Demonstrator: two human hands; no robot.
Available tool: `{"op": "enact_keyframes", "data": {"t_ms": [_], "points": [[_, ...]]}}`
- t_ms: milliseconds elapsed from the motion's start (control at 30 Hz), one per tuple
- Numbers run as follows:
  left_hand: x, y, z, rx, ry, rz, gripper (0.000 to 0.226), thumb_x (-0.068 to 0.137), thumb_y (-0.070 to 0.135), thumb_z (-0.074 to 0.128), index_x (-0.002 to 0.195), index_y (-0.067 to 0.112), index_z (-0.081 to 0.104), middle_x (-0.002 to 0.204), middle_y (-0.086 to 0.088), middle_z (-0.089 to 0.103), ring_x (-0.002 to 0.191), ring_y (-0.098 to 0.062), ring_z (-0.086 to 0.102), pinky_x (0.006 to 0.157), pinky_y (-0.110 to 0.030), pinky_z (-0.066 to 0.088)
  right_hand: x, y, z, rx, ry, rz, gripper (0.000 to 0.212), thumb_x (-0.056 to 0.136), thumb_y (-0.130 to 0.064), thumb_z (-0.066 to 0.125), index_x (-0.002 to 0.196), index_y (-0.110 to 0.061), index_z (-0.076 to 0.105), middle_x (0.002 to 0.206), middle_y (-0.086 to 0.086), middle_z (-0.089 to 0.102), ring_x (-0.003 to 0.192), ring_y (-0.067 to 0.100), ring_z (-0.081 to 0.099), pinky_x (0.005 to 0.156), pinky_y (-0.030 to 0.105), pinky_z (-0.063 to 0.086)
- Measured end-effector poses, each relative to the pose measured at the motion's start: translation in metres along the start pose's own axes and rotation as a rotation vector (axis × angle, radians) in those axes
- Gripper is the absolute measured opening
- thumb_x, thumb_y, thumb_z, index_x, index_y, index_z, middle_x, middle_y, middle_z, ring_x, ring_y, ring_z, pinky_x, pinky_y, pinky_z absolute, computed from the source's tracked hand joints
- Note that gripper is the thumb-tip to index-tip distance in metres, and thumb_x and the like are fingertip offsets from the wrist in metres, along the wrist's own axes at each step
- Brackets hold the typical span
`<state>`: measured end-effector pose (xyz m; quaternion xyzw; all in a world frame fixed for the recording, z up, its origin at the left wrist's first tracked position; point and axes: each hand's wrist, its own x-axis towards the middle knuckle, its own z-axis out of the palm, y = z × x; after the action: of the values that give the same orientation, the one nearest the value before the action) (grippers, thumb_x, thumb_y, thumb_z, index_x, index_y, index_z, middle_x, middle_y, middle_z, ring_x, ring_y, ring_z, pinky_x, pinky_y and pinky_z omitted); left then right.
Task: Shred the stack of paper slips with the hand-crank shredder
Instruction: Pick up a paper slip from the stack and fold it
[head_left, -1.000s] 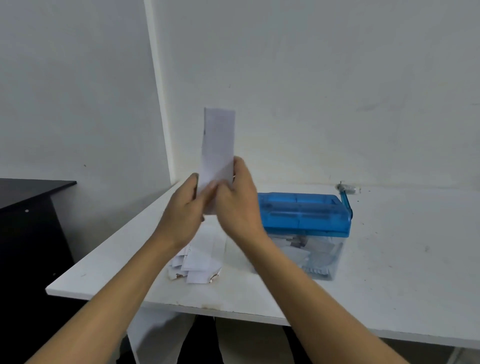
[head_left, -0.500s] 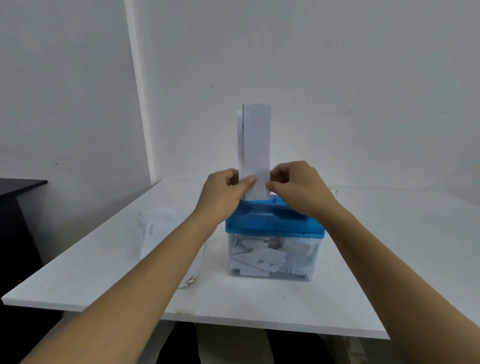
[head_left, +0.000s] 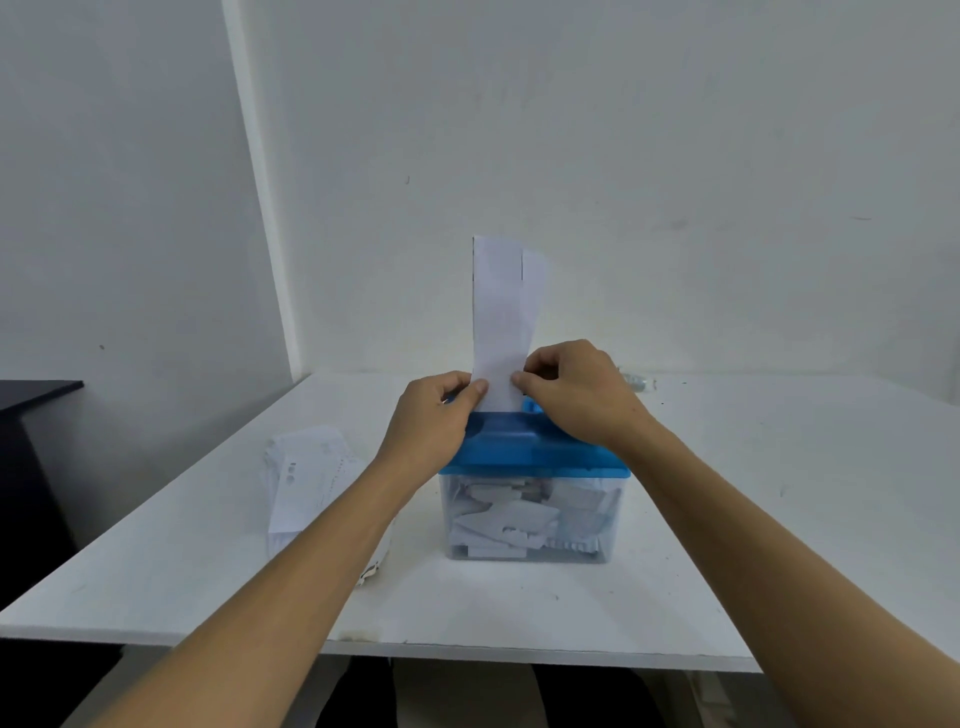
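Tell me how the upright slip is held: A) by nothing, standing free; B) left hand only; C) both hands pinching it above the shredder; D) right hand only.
C: the left hand and the right hand each pinch the paper slip near its lower end, just above the shredder.

Two plain white walls (head_left: 675, 156) meet at a vertical corner (head_left: 266, 208) left of centre. A white table (head_left: 779, 519) stands against them, lightly marked and evenly lit. At far left sits a dark cabinet (head_left: 31, 467).
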<state>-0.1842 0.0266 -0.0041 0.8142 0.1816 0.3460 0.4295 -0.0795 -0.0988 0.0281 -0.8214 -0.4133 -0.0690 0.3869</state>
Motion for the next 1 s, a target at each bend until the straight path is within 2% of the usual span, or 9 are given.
{"op": "enact_keyframes", "data": {"t_ms": [67,200,267,367,467,667,767,933,1000], "points": [[0.000,-0.001,0.001,-0.004,-0.002,0.005,0.027,0.105,0.033,0.049,0.110,0.017,0.070,0.102,0.004,0.069,0.095,-0.013,0.062,0.085,-0.023,0.054,0.001,0.000,0.000,0.010,0.005,0.007,0.019,0.100,-0.029,0.058,0.090,-0.019,0.070,0.082,-0.005,0.066,0.076,0.013,0.060,0.079,0.027,0.050],[0.000,-0.001,0.004,0.012,0.002,0.033,0.031,0.103,0.034,0.053,0.122,0.014,0.068,0.114,0.002,0.069,0.105,-0.017,0.062,0.096,-0.032,0.054,0.002,0.003,0.002,-0.009,0.007,-0.002,0.020,0.101,-0.028,0.057,0.088,-0.019,0.069,0.080,-0.005,0.066,0.075,0.015,0.061,0.080,0.032,0.054],[0.000,-0.001,0.006,0.021,0.036,0.052,0.025,0.101,0.034,0.057,0.114,0.017,0.068,0.108,0.005,0.068,0.101,-0.013,0.061,0.093,-0.029,0.054,0.002,0.004,0.003,-0.034,0.028,-0.011,0.020,0.101,-0.027,0.056,0.090,-0.017,0.070,0.081,-0.003,0.068,0.076,0.016,0.062,0.083,0.037,0.057],[0.001,-0.001,0.006,0.030,0.063,0.056,0.014,0.098,0.034,0.062,0.097,0.021,0.068,0.092,0.012,0.065,0.089,-0.009,0.060,0.085,-0.025,0.052,0.002,0.005,0.004,-0.001,0.085,-0.014,0.020,0.102,-0.025,0.054,0.106,-0.018,0.072,0.091,-0.007,0.067,0.083,0.015,0.063,0.088,0.034,0.056],[0.001,-0.002,0.005,0.047,0.059,0.051,0.014,0.097,0.034,0.063,0.093,0.022,0.070,0.090,0.012,0.066,0.088,-0.009,0.061,0.083,-0.024,0.053,-0.001,0.005,0.003,0.029,0.102,-0.012,0.024,0.101,-0.026,0.055,0.116,-0.017,0.072,0.097,-0.009,0.065,0.089,0.014,0.064,0.090,0.033,0.056],[0.001,-0.004,0.007,0.045,0.067,0.064,0.014,0.098,0.033,0.062,0.102,0.022,0.069,0.099,0.009,0.067,0.094,-0.011,0.061,0.086,-0.023,0.052,-0.003,0.010,0.003,0.016,0.072,-0.014,0.019,0.098,-0.029,0.059,0.107,-0.022,0.074,0.091,-0.010,0.069,0.082,0.012,0.065,0.086,0.036,0.058],[0.001,-0.003,0.007,0.038,0.055,0.068,0.011,0.100,0.032,0.060,0.098,0.023,0.067,0.096,0.011,0.066,0.093,-0.010,0.060,0.080,-0.019,0.049,-0.002,0.009,0.003,0.016,0.075,-0.014,0.018,0.098,-0.030,0.059,0.104,-0.023,0.074,0.087,-0.012,0.067,0.080,0.012,0.064,0.085,0.037,0.059],[0.005,-0.001,0.004,0.096,0.014,0.091,0.014,0.103,0.028,0.055,0.114,0.023,0.063,0.107,0.013,0.062,0.096,-0.006,0.056,0.073,-0.006,0.039,0.000,0.010,-0.001,0.053,0.018,-0.015,0.010,0.097,-0.028,0.061,0.097,-0.030,0.071,0.083,-0.020,0.064,0.080,0.006,0.063,0.082,0.028,0.058],[0.006,0.000,0.003,0.105,-0.015,0.111,0.018,0.104,0.026,0.053,0.120,0.023,0.061,0.111,0.014,0.060,0.100,-0.005,0.054,0.071,-0.006,0.040,0.000,0.011,-0.013,0.087,0.075,-0.013,0.014,0.099,-0.025,0.058,0.102,-0.029,0.071,0.086,-0.021,0.064,0.083,0.006,0.064,0.078,0.024,0.057]]}}
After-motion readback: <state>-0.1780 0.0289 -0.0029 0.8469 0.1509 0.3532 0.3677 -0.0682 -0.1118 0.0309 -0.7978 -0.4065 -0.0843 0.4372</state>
